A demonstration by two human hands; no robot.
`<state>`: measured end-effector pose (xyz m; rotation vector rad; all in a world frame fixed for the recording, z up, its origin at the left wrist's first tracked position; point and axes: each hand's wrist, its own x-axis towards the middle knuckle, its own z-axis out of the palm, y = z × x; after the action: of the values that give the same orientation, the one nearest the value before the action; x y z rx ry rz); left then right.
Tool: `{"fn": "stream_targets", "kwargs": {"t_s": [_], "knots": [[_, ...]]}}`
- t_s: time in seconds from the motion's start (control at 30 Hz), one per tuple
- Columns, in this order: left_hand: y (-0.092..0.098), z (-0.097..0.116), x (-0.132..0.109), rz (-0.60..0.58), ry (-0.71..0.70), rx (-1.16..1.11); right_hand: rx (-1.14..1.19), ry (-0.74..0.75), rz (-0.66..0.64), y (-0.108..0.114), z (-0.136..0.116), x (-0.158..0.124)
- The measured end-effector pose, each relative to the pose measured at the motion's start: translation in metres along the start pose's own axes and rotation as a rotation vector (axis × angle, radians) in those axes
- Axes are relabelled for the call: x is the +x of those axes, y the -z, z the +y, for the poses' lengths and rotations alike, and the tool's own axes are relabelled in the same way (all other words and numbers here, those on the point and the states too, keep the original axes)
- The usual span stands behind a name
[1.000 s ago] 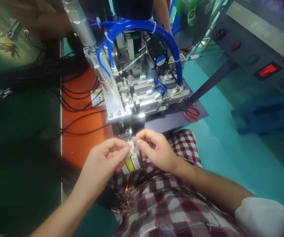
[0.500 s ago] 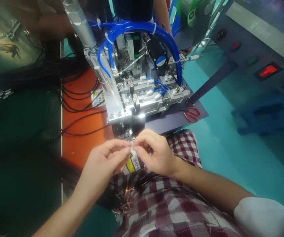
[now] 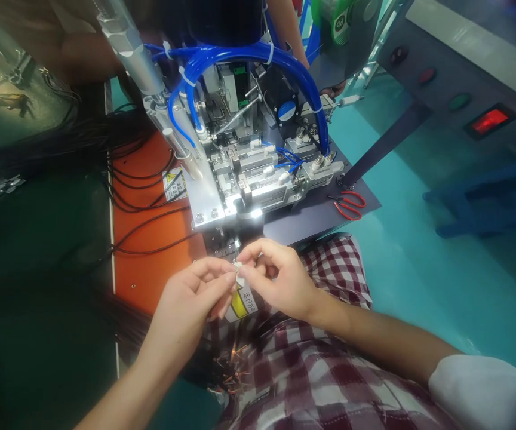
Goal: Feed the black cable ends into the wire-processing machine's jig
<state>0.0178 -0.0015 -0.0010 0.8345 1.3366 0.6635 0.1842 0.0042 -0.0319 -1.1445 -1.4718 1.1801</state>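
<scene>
A: There's the tiny pale piece [image 3: 238,267], right at the meeting fingertips, above the yellow-and-white label [image 3: 242,304]!

B: And the gap of a second ago is gone: left hand [image 3: 190,292] and right hand [image 3: 287,280] now both pinch it, though its shape is too small to tell.

A: Meaning?

B: Two-handed fine handling, I'd judge. Beyond them stands the machine [image 3: 267,188]; over right, red-handled pliers [image 3: 351,206] lie on the dark base plate [image 3: 298,223], well apart.
</scene>
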Motion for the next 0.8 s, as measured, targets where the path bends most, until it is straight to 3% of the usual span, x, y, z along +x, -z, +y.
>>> {"fn": "stream_targets", "kwargs": {"t_s": [0.17,0.33,0.4,0.67,0.8], "knots": [[0.0002,-0.0009,0.0001,0.007,-0.017,0.01,0.054,-0.04,-0.046,0.0017,-0.0023,0.004],[-0.0028,-0.0002,-0.0006,0.044,-0.03,-0.064,0.311,-0.353,-0.163,0.0013,-0.0072,0.0041],[-0.0031,0.0005,-0.0007,0.054,-0.026,-0.09,0.37,-0.409,-0.181,0.0005,-0.0088,0.0038],[-0.0014,0.0024,0.0011,0.049,0.01,-0.1,0.262,-0.199,-0.14,-0.0003,-0.0042,0.0024],[-0.0039,0.0048,0.0025,0.025,0.021,-0.137,0.256,-0.178,-0.113,-0.0013,-0.0008,0.0035]]}}
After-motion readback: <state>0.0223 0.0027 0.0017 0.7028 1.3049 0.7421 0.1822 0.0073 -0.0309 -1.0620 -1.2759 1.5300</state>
